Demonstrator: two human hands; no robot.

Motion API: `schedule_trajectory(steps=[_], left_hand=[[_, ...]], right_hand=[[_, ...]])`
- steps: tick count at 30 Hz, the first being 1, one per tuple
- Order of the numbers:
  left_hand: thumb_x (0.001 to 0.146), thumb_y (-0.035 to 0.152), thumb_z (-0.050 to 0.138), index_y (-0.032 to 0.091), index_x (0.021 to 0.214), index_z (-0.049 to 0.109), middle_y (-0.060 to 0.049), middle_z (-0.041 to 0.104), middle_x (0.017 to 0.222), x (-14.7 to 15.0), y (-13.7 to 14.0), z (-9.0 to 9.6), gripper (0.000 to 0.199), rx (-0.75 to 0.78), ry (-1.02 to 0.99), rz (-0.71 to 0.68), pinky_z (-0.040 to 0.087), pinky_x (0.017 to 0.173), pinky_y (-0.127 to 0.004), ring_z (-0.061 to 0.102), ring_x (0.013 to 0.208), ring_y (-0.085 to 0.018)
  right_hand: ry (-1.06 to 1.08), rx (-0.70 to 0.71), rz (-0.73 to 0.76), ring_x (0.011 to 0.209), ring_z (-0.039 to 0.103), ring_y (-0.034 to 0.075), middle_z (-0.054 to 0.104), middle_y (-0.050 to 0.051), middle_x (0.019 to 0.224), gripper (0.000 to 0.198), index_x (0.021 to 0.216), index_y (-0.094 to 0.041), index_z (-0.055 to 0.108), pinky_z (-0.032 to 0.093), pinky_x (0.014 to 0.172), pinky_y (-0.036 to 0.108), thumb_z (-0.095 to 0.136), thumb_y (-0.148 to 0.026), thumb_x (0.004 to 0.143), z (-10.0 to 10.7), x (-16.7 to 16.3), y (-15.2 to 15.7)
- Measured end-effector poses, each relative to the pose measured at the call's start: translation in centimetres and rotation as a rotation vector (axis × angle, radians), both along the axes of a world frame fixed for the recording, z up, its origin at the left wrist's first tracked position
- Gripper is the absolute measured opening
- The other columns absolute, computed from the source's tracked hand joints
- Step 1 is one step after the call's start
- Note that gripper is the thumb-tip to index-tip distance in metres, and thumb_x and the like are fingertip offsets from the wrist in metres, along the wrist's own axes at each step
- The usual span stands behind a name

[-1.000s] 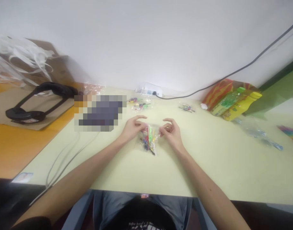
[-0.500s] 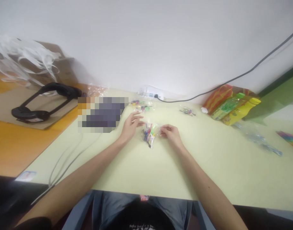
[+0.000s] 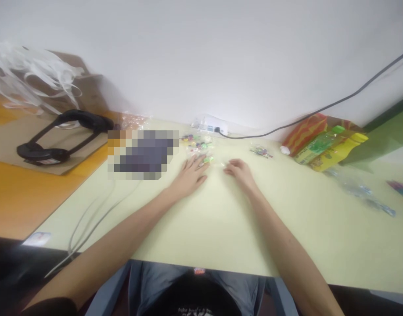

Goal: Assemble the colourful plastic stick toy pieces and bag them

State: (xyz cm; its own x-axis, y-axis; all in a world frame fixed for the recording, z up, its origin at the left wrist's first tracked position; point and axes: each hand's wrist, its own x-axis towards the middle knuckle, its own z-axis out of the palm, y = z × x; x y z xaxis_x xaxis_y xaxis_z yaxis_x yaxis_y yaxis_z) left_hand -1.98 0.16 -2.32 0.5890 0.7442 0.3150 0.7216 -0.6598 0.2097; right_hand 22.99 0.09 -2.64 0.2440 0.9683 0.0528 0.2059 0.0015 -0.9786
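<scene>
My left hand [image 3: 190, 176] lies palm down with its fingers spread over a small clear plastic bag [image 3: 207, 160] of colourful bits. Most of the bag's contents are covered by that hand; a bright green piece shows beside the fingertips. To the right, my right hand [image 3: 240, 172] has its fingers pinched together at the bag's clear edge. Just behind my left hand lies another group of small colourful pieces [image 3: 196, 142], apparently in clear plastic. A further small bundle of thin colourful pieces [image 3: 261, 152] rests behind my right hand.
A white power strip [image 3: 208, 127] with a dark cable [image 3: 274, 131] sits by the wall. Yellow and red packaging [image 3: 340, 151] and clear plastic wrap [image 3: 362, 191] lie on the right. At left are a pixelated dark object [image 3: 144, 153], a black frame-like device [image 3: 45, 153] and thin cords [image 3: 89, 228].
My left hand has come down flat over the bag, covering most of its coloured pieces. The bag has shifted away from me, and my right hand has moved slightly forward with its edge.
</scene>
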Motion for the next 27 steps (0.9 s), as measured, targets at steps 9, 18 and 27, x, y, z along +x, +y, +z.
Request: schedule_trajectory(steps=[9, 18, 27], left_hand=[[0.105, 0.035, 0.038, 0.034, 0.154, 0.042, -0.003, 0.022, 0.171, 0.1, 1.8, 0.3, 0.049, -0.027, 0.039, 0.040, 0.021, 0.124, -0.065, 0.013, 0.159, -0.036], [0.104, 0.034, 0.043, 0.035, 0.157, 0.037, -0.002, 0.020, 0.171, -0.3, 0.6, 0.5, 0.053, 0.001, -0.021, 0.029, 0.020, 0.124, -0.065, 0.004, 0.160, -0.036], [0.103, 0.034, 0.045, 0.035, 0.157, 0.036, -0.005, 0.028, 0.168, -0.5, 0.9, 0.2, 0.054, -0.045, -0.101, 0.021, 0.019, 0.124, -0.066, 0.016, 0.158, -0.035]], right_hand=[[-1.100, 0.041, -0.449, 0.139, 0.029, 0.043, 0.040, 0.022, 0.151, 0.068, 0.147, -0.018, 0.043, 0.029, 0.107, 0.066, 0.055, -0.037, 0.082, -1.6, 13.2, 1.3], [-1.219, -0.174, -0.342, 0.147, 0.021, 0.043, 0.036, 0.020, 0.159, 0.066, 0.155, -0.022, 0.037, 0.028, 0.107, 0.069, 0.036, -0.047, 0.094, -3.4, 14.8, 4.5], [-1.197, -0.037, -0.362, 0.132, 0.039, 0.038, 0.054, 0.022, 0.140, 0.053, 0.141, -0.018, 0.053, 0.035, 0.105, 0.060, 0.044, -0.036, 0.092, -3.3, 14.2, 3.2]])
